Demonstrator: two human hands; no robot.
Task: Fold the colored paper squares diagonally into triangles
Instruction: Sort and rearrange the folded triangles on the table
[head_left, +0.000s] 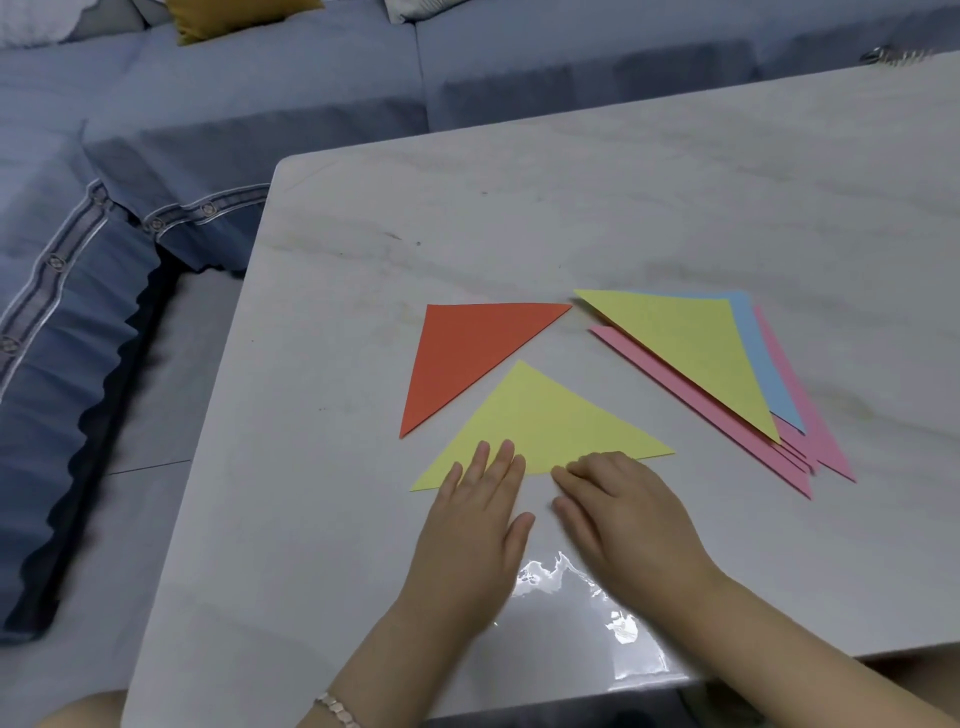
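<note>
Left hand (478, 514) lies flat, fingers straight and spread a little, tips pressing the near-left part of the yellow triangle (545, 421). Right hand (618, 514) is just beside it, fingers bent and pointing left, tips down on the triangle's near edge around its middle; nothing is pinched or gripped by either hand. The triangle lies on the table (675, 208) directly ahead of both hands, apex pointing away from the person. Its long edge runs left to right under the fingertips, the right end slightly farther off. Judged as the crease-pressing step: any further run along the fold goes sideways along that edge. The left hand is nearer the left corner, the right hand nearer the right one. An orange triangle (467, 353) sits just beyond, to the left, its slanted edge close to the yellow one; whether they touch is unclear. No container in view. To the right, apart, a stack holds another yellow sheet (691, 353) on top, a blue sheet (748, 353) under it and pink sheets (810, 431) below, all showing triangular outlines.
</note>
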